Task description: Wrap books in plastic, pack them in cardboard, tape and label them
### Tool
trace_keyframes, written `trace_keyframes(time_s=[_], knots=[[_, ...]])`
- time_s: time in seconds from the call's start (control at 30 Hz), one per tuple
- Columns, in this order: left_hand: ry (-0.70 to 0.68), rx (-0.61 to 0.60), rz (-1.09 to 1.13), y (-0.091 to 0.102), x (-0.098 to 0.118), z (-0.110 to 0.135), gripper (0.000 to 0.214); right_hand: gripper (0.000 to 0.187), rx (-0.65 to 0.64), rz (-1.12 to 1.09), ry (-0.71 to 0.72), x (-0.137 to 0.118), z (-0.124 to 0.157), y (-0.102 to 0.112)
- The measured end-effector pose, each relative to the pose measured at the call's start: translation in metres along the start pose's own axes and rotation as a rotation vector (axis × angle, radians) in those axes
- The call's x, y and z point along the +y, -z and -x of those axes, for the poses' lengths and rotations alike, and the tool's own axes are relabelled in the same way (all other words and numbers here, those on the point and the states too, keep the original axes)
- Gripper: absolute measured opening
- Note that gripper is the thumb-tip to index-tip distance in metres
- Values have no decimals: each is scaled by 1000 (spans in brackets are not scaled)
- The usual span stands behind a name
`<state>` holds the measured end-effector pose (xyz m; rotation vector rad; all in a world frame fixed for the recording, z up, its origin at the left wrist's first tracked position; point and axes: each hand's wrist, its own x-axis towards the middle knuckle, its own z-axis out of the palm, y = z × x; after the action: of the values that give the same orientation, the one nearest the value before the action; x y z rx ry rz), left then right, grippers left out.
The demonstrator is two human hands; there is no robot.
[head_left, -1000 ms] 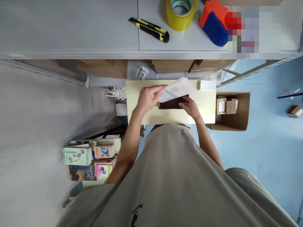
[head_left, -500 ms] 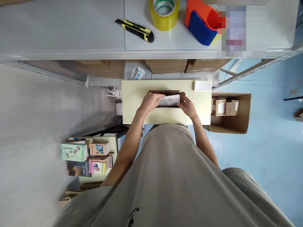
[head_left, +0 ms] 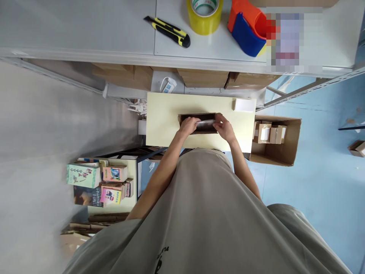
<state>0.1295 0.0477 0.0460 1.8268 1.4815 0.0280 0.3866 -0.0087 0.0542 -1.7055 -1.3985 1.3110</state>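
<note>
A small open cardboard box [head_left: 196,115] stands on the cream tabletop in front of me. Inside its opening sits a flat whitish-grey packet [head_left: 206,124] with a shiny look. My left hand [head_left: 188,125] reaches over the box's left end, fingers closed on the packet's left side. At the right end, my right hand [head_left: 225,129] pinches the packet's other side, close to the box wall. The packet's lower part is hidden in the box, and some fingertips cannot be made out.
On the grey shelf ahead lie a box cutter [head_left: 167,31], a roll of yellow tape [head_left: 203,23] and a red-blue tape dispenser [head_left: 247,34]. A white small box [head_left: 244,105] rests at the tabletop's [head_left: 162,118] right corner. Right stands a carton [head_left: 291,140] holding small boxes; left, stacked books [head_left: 84,175].
The packet has gone lower into the box and now shows only a narrower strip. My left hand has shifted right and slightly down with it. The view has tilted a little.
</note>
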Motion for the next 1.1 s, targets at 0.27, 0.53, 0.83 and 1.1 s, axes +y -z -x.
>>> trace_keyframes(time_s=[0.27, 0.53, 0.83, 1.1], knots=[[-35, 291, 221, 19, -5, 67, 40, 53, 168, 30, -29, -11, 17, 35], [271, 580, 423, 23, -45, 111, 38, 53, 76, 68, -102, 2, 14, 35], [11, 313, 433, 3, -27, 87, 35, 52, -29, 145, -67, -1, -10, -9], [-6, 224, 394, -4, -40, 84, 81, 98, -235, 126, -91, 0, -2, 2]])
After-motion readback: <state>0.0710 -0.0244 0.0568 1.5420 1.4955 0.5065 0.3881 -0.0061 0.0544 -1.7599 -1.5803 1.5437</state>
